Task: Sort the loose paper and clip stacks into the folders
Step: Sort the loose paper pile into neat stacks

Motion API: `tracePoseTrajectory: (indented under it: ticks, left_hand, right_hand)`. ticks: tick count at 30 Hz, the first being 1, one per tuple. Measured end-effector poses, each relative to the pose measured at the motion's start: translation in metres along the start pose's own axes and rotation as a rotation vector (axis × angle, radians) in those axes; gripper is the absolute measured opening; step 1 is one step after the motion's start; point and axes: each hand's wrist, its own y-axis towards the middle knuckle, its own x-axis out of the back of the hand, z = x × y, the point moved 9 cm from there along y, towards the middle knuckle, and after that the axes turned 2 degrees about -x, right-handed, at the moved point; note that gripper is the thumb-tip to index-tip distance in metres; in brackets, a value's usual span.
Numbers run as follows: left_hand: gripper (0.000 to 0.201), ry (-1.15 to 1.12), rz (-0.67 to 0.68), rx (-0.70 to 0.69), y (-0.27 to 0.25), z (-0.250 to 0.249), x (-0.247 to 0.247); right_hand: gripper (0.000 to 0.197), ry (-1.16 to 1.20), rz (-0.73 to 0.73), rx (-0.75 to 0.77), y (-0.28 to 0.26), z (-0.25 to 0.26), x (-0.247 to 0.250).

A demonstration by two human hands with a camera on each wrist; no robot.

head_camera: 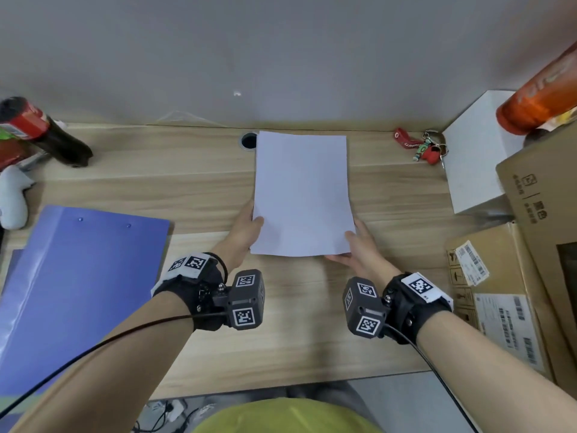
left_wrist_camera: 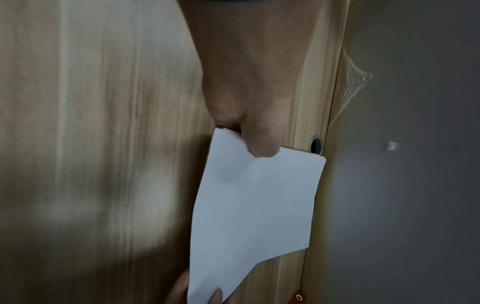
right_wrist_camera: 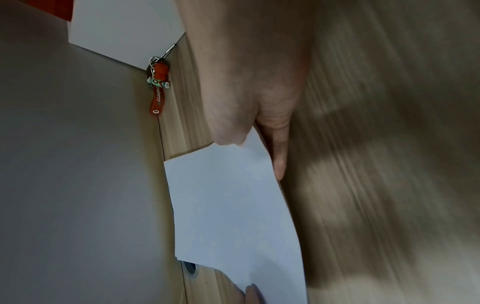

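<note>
A thin stack of blank white paper is lifted over the middle of the wooden desk, its far end towards the wall. My left hand pinches its near left corner, thumb on top and fingers underneath. At the near right corner my right hand holds it the same way. The left wrist view shows the thumb pressed on the paper. In the right wrist view, fingers lie under the sheet edge. A blue folder lies open at the near left of the desk.
Cardboard boxes and a white box crowd the right side, with an orange bottle on top. Red keys lie near the wall. A dark bottle and a white controller sit far left. A cable hole is behind the paper.
</note>
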Motion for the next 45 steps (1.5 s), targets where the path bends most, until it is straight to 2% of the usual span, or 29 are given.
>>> tracePoseTrajectory:
  ticks: [5,9,11,14,16,18,21,24,27,30,33,37,41,45]
  left_hand:
    - [0.046,-0.076,-0.020,0.020,0.001,-0.003,0.000]
    - [0.042,-0.146,-0.135,0.038,-0.014,0.004,0.006]
    - [0.041,-0.153,-0.120,0.042,-0.021,0.005,-0.001]
    - [0.053,-0.105,-0.080,0.077,-0.020,0.008,-0.010]
    - [0.067,-0.075,-0.060,0.092,0.004,0.037,-0.002]
    - [0.072,-0.030,-0.055,0.117,0.015,0.048,0.003]
    - [0.048,0.021,-0.036,0.110,-0.020,0.002,-0.011]
    - [0.038,-0.013,-0.132,0.162,-0.027,0.014,-0.003]
    - [0.053,0.006,-0.253,0.266,-0.035,0.037,0.011]
    - [0.054,0.002,-0.316,0.293,-0.043,0.047,0.014]
    - [0.053,-0.093,-0.241,0.210,-0.049,0.040,0.002]
    - [0.057,-0.053,-0.109,0.113,-0.057,0.024,-0.012]
    - [0.058,0.008,-0.103,0.067,-0.070,0.027,-0.006]
    - [0.045,-0.036,-0.085,0.102,-0.091,0.049,0.013]
  right_hand:
    - [0.038,-0.003,-0.019,-0.020,0.018,0.008,0.004]
    - [0.046,0.033,0.032,-0.142,0.013,-0.011,0.009]
    - [0.047,0.074,0.051,-0.186,0.009,-0.022,0.014]
    - [0.046,0.084,0.078,-0.185,0.010,-0.026,0.014]
    - [0.041,0.077,0.109,-0.166,0.011,-0.018,0.008]
    - [0.037,0.047,0.137,-0.156,0.012,-0.011,0.003]
    - [0.040,-0.032,0.162,-0.170,0.008,-0.013,0.006]
    - [0.039,-0.152,0.173,-0.175,-0.003,-0.021,0.018]
    - [0.023,-0.175,0.182,-0.164,-0.010,-0.030,0.028]
    - [0.016,-0.313,0.302,-0.141,-0.016,-0.035,0.018]
    - [0.019,-0.407,0.369,-0.095,-0.017,-0.028,0.004]
    - [0.019,-0.460,0.363,-0.057,-0.015,-0.016,-0.005]
    - [0.020,-0.490,0.318,-0.050,-0.022,-0.020,-0.004]
    - [0.017,-0.483,0.297,-0.071,-0.037,-0.036,-0.007]
